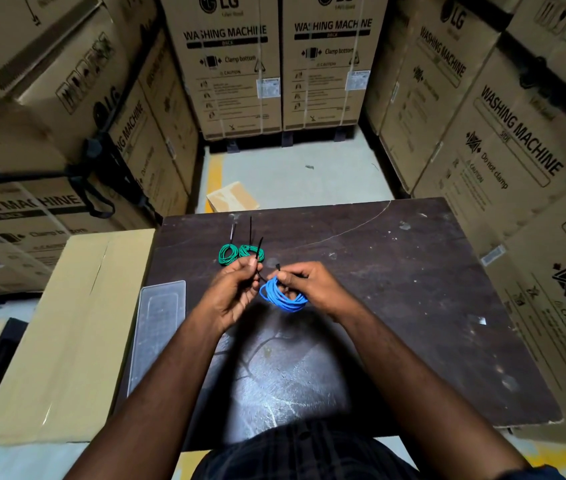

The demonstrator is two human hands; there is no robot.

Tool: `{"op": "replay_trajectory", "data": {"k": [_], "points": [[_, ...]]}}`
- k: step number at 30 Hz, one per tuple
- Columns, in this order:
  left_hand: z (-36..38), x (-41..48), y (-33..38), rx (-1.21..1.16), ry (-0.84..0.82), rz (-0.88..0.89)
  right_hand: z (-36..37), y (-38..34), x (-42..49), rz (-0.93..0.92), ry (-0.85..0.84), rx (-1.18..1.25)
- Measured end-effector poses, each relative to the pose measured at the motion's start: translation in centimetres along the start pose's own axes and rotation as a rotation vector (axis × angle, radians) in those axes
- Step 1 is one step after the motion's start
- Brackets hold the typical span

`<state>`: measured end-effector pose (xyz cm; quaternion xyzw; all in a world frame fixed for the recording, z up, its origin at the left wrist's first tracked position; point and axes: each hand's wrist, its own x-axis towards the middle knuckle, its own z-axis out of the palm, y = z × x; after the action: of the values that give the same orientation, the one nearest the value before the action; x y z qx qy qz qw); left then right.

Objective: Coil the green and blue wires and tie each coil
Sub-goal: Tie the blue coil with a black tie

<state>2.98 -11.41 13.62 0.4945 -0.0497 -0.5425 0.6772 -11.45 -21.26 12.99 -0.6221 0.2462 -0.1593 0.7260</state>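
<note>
2 green coils [228, 254] lay on the far tabletop [395, 278], prob. tied; blue coil [283, 297] hung just nearer, pinched by right hand [309, 285] fingers, w/ left hand [236, 292] fingers pinching black zip tie [259, 270], so approx. 1 tie left.

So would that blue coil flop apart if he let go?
Probably floppy: the blue coil sags in loose, uneven loops below the right hand. Likely light: that hand alone carries it. It may spring open; the black tie looks unclosed.

Blue coil [283, 298], green coils [228, 254], black ties [250, 229]
</note>
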Motion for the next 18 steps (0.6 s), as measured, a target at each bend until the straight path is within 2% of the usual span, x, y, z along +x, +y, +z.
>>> {"op": "replay_trajectory", "data": {"k": [5, 12, 18], "points": [[-0.3, 0.1, -0.1, 0.066, -0.004, 0.014, 0.2, 0.3, -0.2, -0.013, 0.028, -0.067], [-0.8, 0.5, -1.1, 0.389, 0.009, 0.145, 0.3, -0.2, -0.1, -0.068, 0.032, -0.170], [-0.8, 0.8, -1.3, 0.460, 0.019, 0.223, 0.5, -0.4, 0.0, -0.071, 0.026, -0.155]]}}
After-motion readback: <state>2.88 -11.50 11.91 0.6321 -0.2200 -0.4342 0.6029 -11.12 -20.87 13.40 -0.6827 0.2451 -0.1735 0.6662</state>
